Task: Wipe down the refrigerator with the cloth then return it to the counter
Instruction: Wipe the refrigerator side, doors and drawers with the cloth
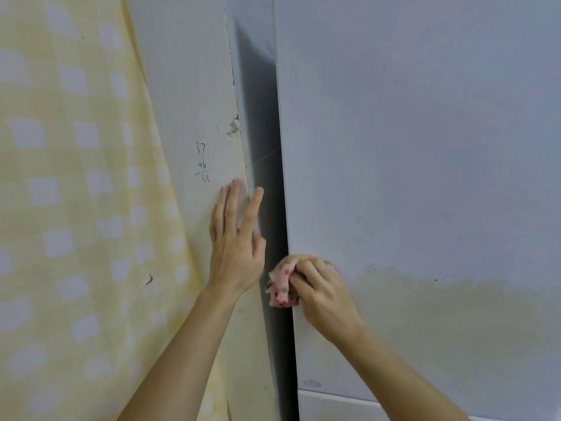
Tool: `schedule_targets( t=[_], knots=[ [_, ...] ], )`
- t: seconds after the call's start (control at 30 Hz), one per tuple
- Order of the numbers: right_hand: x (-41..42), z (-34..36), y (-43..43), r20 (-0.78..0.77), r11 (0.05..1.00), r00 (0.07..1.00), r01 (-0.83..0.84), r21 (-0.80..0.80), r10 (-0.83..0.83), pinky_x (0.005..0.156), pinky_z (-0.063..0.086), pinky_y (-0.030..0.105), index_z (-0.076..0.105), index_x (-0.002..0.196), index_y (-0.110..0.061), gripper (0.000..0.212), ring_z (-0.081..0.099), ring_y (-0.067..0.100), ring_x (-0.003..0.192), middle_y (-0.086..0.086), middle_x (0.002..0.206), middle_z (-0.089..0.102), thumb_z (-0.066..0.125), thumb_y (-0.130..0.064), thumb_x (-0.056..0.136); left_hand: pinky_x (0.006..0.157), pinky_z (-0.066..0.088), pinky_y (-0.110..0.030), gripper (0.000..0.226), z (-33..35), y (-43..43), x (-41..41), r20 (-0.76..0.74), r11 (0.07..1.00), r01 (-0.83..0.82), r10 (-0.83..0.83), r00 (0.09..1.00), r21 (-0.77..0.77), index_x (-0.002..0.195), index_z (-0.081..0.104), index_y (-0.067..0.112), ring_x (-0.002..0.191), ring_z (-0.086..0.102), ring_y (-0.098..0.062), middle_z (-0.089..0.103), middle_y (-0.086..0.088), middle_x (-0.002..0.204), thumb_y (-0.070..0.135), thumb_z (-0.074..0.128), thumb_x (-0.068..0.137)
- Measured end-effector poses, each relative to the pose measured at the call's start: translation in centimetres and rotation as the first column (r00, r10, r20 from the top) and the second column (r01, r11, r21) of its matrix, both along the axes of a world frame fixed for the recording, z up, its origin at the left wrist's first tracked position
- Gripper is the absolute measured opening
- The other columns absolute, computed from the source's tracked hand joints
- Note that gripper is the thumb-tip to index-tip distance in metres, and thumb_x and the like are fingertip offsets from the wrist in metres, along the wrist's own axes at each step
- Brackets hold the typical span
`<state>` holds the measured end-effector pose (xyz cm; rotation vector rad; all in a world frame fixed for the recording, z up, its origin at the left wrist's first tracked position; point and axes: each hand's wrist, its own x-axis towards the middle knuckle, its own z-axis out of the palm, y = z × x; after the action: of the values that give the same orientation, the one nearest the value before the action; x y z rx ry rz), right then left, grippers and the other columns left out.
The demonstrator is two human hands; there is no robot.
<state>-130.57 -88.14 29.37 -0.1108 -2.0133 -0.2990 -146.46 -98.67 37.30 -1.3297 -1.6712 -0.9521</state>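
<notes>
The refrigerator (425, 147) fills the right side of the view as a pale grey-white panel, yellowish in its lower part. My right hand (321, 293) grips a bunched pink cloth with red spots (280, 287) and holds it against the refrigerator's left edge, by the dark gap. My left hand (235, 238) lies flat with straight fingers on the white wall (188, 101) just left of that gap, fingertips pointing up.
A narrow dark gap (267, 192) runs top to bottom between wall and refrigerator. A yellow-and-white checked curtain (76, 208) hangs at the left. Pencilled numbers (202, 162) mark the wall above my left hand. A horizontal seam (334, 395) crosses the refrigerator low down.
</notes>
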Motion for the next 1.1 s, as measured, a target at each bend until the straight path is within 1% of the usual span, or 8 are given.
schedule_targets(
  t=[0.17, 0.23, 0.37, 0.57, 0.7, 0.83, 0.93, 1.1],
  knots=[
    [0.8, 2.3, -0.9, 0.105, 0.997, 0.994, -0.019, -0.078, 0.028, 0.077, 0.044, 0.031, 0.073, 0.093, -0.012, 0.018, 0.056, 0.021, 0.093, 0.003, 0.106, 0.067, 0.080, -0.003, 0.078, 0.129, 0.016, -0.058, 0.081, 0.1, 0.0, 0.2, 0.012, 1.000, -0.009, 0.009, 1.000, 0.014, 0.166, 0.023, 0.020, 0.163, 0.007, -0.031, 0.011, -0.011, 0.175, 0.004, 0.053, 0.092],
    [1.7, 6.2, -0.5, -0.088, 0.997, 0.996, -0.012, -0.078, 0.005, 0.074, 0.047, 0.033, 0.074, 0.090, -0.011, 0.007, 0.056, 0.023, 0.088, 0.005, 0.105, 0.068, 0.070, -0.006, 0.088, 0.129, 0.016, -0.056, 0.080, 0.2, 0.3, 0.8, -0.005, 1.000, 0.005, -0.005, 1.000, 0.023, 0.165, 0.025, 0.021, 0.163, 0.007, -0.031, 0.012, -0.011, 0.175, 0.006, 0.053, 0.091],
    [3.7, 12.3, 1.4, -0.413, 0.978, 0.889, 0.146, -0.152, -0.197, 0.067, 0.047, 0.033, 0.075, 0.097, -0.002, 0.026, 0.050, 0.026, 0.089, 0.011, 0.103, 0.065, 0.060, 0.015, 0.083, 0.130, 0.014, -0.055, 0.076, 0.7, 1.1, 1.5, -0.016, 0.999, 0.032, -0.031, 0.999, 0.021, 0.165, 0.027, 0.021, 0.163, 0.006, -0.030, 0.013, -0.009, 0.175, 0.008, 0.053, 0.095],
    [4.1, 1.7, 1.1, -0.144, 0.997, 0.987, 0.069, -0.017, -0.070, 0.072, 0.050, 0.038, 0.073, 0.090, -0.005, 0.037, 0.054, 0.025, 0.090, 0.011, 0.101, 0.068, 0.039, 0.005, 0.099, 0.129, 0.011, -0.058, 0.064, 0.6, 1.9, 3.4, -0.007, 0.998, 0.058, -0.058, 0.998, 0.027, 0.164, 0.031, 0.023, 0.163, 0.005, -0.026, 0.015, -0.003, 0.175, 0.018, 0.043, 0.101],
    [6.4, -0.5, 1.3, 0.096, 0.998, 0.994, 0.047, -0.042, -0.043, 0.067, 0.051, 0.038, 0.070, 0.084, -0.010, 0.025, 0.053, 0.023, 0.087, 0.006, 0.099, 0.065, 0.048, 0.002, 0.087, 0.127, 0.014, -0.060, 0.064, 0.3, 2.2, 4.0, -0.053, 0.998, 0.064, -0.064, 0.997, 0.010, 0.162, 0.036, 0.021, 0.163, 0.008, -0.027, 0.019, -0.004, 0.174, 0.016, 0.048, 0.099],
    [8.7, 6.6, 2.7, -0.173, 0.984, 0.979, 0.078, -0.157, -0.105, 0.070, 0.052, 0.038, 0.075, 0.086, -0.010, 0.016, 0.061, 0.031, 0.085, 0.009, 0.100, 0.067, 0.064, 0.001, 0.086, 0.127, 0.015, -0.059, 0.067, 0.2, 2.6, 4.9, -0.057, 0.997, 0.081, -0.081, 0.995, 0.009, 0.163, 0.034, 0.023, 0.163, 0.009, -0.027, 0.018, -0.005, 0.175, 0.019, 0.050, 0.098],
    [10.1, 10.7, 3.8, -0.337, 0.959, 0.916, 0.135, -0.251, -0.217, 0.068, 0.046, 0.032, 0.077, 0.093, -0.003, 0.023, 0.057, 0.030, 0.093, 0.011, 0.100, 0.063, 0.055, -0.003, 0.088, 0.129, 0.011, -0.054, 0.072, 0.1, 3.0, 5.6, -0.059, 0.996, 0.092, -0.093, 0.994, -0.006, 0.163, 0.031, 0.026, 0.163, 0.008, -0.026, 0.017, -0.004, 0.175, 0.018, 0.054, 0.096],
    [9.1, 4.1, 3.2, -0.285, 0.979, 0.941, 0.145, -0.146, -0.182, 0.070, 0.045, 0.035, 0.075, 0.092, -0.004, 0.020, 0.054, 0.029, 0.087, 0.008, 0.110, 0.061, 0.063, 0.009, 0.083, 0.131, 0.011, -0.047, 0.071, -0.3, 3.9, 7.1, -0.054, 0.993, 0.114, -0.113, 0.992, 0.011, 0.163, 0.034, 0.022, 0.163, 0.010, -0.026, 0.018, -0.007, 0.174, 0.017, 0.059, 0.096]
  ],
)
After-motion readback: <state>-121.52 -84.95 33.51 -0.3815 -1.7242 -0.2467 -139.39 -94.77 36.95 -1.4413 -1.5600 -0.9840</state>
